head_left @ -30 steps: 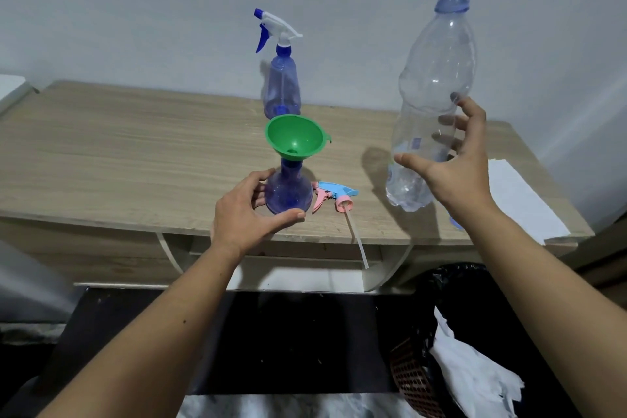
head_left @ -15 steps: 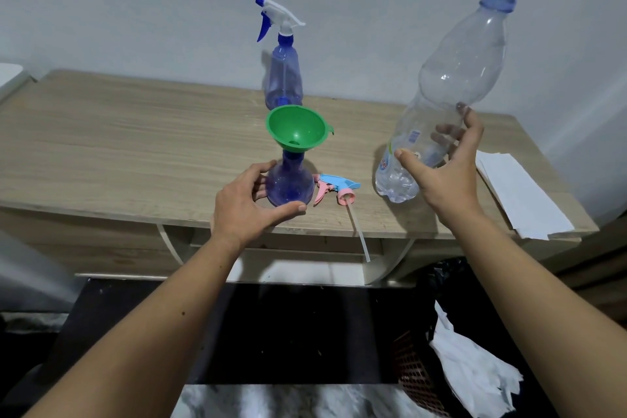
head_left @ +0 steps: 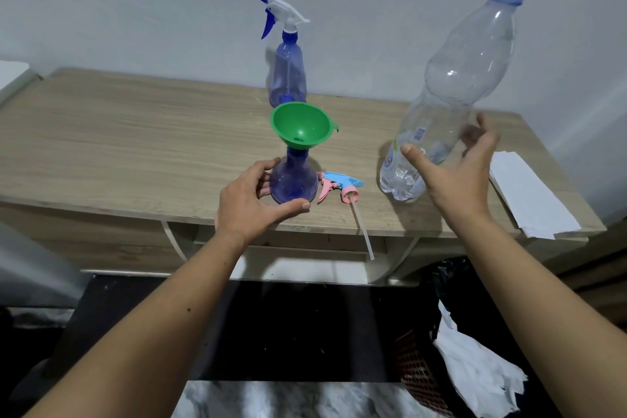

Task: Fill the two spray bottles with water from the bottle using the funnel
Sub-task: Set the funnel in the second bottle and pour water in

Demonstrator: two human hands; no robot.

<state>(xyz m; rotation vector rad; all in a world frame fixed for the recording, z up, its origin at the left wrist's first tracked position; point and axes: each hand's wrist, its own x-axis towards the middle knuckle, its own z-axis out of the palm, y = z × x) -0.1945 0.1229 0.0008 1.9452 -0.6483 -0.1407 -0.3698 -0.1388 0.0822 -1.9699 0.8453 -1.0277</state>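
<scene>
A blue spray bottle [head_left: 294, 181] with no head stands near the table's front edge, and a green funnel [head_left: 301, 125] sits in its neck. My left hand [head_left: 251, 202] grips its round base. Its pink and blue spray head [head_left: 339, 185] lies on the table just to the right, tube hanging over the edge. A second blue spray bottle [head_left: 287, 76] with a white and blue head stands further back. My right hand [head_left: 454, 173] is wrapped loosely round a large clear water bottle [head_left: 468, 78], thumb in front, fingers behind. The uncapped bottle leans right, its base at the tabletop, with only a little water in the bottom.
The wooden table [head_left: 135, 146] stands against a white wall. White paper sheets [head_left: 529, 197] lie on its right end. Below the table at the right is a dark bin with a basket and crumpled white paper [head_left: 475, 373].
The water bottle has come down from upright in the air to a rightward lean with its base at the table. My right hand's grip has widened. My left hand stays on the spray bottle.
</scene>
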